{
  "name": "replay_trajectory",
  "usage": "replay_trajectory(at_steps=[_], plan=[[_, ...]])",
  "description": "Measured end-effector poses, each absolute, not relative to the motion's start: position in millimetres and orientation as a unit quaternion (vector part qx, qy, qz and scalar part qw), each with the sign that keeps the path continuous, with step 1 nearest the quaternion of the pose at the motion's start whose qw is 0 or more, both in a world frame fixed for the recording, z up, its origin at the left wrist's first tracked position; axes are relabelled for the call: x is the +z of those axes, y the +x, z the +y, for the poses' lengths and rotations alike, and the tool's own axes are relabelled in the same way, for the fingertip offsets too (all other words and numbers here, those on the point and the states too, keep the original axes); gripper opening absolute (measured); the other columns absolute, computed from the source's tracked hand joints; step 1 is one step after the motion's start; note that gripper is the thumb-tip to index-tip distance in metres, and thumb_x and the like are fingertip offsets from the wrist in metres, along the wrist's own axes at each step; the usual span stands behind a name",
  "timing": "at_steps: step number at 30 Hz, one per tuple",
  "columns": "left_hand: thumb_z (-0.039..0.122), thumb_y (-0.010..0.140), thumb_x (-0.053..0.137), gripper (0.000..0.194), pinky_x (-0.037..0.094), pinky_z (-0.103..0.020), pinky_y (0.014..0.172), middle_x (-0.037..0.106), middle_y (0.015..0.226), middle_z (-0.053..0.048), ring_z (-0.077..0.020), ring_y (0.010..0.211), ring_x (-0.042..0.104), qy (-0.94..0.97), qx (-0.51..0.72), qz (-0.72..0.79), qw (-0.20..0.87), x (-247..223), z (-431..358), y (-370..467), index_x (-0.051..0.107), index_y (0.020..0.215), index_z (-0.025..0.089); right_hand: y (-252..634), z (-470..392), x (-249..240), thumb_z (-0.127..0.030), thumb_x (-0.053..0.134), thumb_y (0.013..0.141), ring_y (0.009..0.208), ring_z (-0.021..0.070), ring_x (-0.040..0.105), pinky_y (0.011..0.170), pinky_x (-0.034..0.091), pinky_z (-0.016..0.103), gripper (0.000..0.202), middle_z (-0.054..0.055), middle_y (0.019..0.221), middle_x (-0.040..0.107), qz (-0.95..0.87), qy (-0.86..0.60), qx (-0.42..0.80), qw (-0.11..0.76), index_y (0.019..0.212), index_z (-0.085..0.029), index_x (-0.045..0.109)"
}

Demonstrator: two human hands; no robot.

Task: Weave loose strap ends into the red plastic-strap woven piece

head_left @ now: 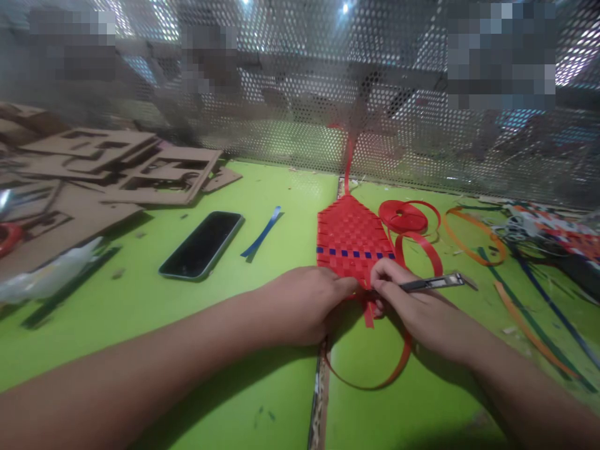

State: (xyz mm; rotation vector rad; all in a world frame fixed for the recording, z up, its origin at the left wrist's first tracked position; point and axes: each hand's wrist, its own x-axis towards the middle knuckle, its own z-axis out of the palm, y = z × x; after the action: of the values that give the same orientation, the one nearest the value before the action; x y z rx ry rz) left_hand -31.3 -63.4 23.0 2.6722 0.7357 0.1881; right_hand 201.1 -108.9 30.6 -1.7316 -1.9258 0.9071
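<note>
A red woven piece (351, 228) with a row of blue squares lies on the green table, pointed at its far end. My left hand (312, 303) presses on its near left part, fingers closed around the near edge. My right hand (405, 294) pinches the near right edge and also holds a box cutter (434, 282), whose blade end points right. A short red strip end (369, 315) sticks out between the hands, and a long red strip (375, 387) loops below them. Behind the right hand is a coil of red strip (403, 217).
Cut cardboard pieces (173, 169) are stacked at the far left. A phone (201, 245) and a blue strip (262, 234) lie left of the woven piece. Orange strips (534, 331), green and blue strips lie at the right. A perforated metal screen (290, 119) stands behind the table.
</note>
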Motion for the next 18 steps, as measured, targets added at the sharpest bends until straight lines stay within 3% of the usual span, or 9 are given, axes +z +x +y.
replay_trajectory(at_steps=[4,18], plan=[[0.016,0.102,0.059,0.018,0.051,-0.032,0.067,0.075,0.089,-0.006,-0.0208,0.078,0.069,0.954,0.083,0.228,0.178,19.7,-60.7,-32.4,0.077,0.101,0.018,199.8,-108.9,32.5,-0.042,0.046,0.107,0.07,0.0213,0.062,0.062,0.046,0.031,0.023,-0.001,0.079,0.068,-0.684,-0.622,0.347,0.16,0.091,-0.03,0.058],[0.016,0.098,0.062,0.017,0.048,-0.029,0.061,0.069,0.079,-0.006,-0.0173,0.067,0.062,0.965,0.086,0.219,0.118,13.6,-64.6,-31.7,0.079,0.093,0.017,191.3,-110.7,36.8,-0.046,0.04,0.108,0.068,0.0207,0.059,0.062,0.044,0.034,0.026,-0.001,0.078,0.063,-0.693,-0.638,0.31,0.129,0.092,-0.029,0.051]])
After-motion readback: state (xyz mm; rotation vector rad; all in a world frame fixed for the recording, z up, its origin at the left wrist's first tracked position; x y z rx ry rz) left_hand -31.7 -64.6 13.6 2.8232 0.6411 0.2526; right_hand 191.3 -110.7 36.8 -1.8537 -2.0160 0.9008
